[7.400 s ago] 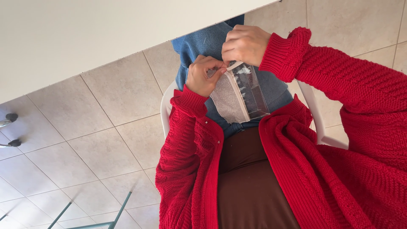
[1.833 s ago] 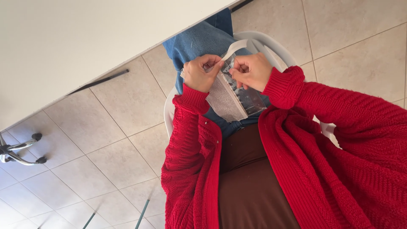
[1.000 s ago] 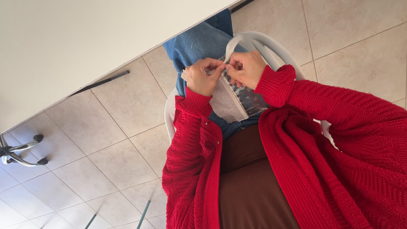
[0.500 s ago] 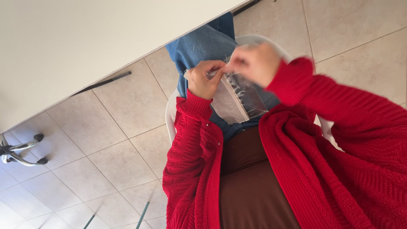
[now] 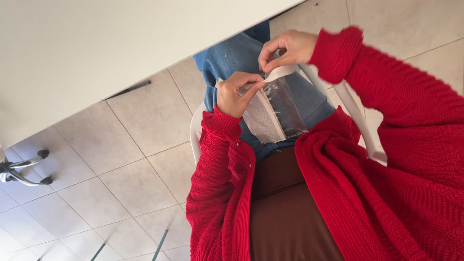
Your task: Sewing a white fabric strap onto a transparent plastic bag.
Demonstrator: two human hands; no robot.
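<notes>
A white table [image 5: 96, 53] spans the top, with a white chair [image 5: 195, 133] below. Over the lap sits a clear plastic pouch [image 5: 278, 111] — the left hand [image 5: 234, 94] grips its edge, and the right hand [image 5: 287, 48] pinches its white strip [image 5: 280, 73].

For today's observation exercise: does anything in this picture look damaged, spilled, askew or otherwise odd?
Nothing looks spilled or damaged. The left hand steadies a small clear plastic pouch over the lap, while the right hand pinches a white strip curling off its top edge. The pouch sits tilted simply because it is being handled.
</notes>
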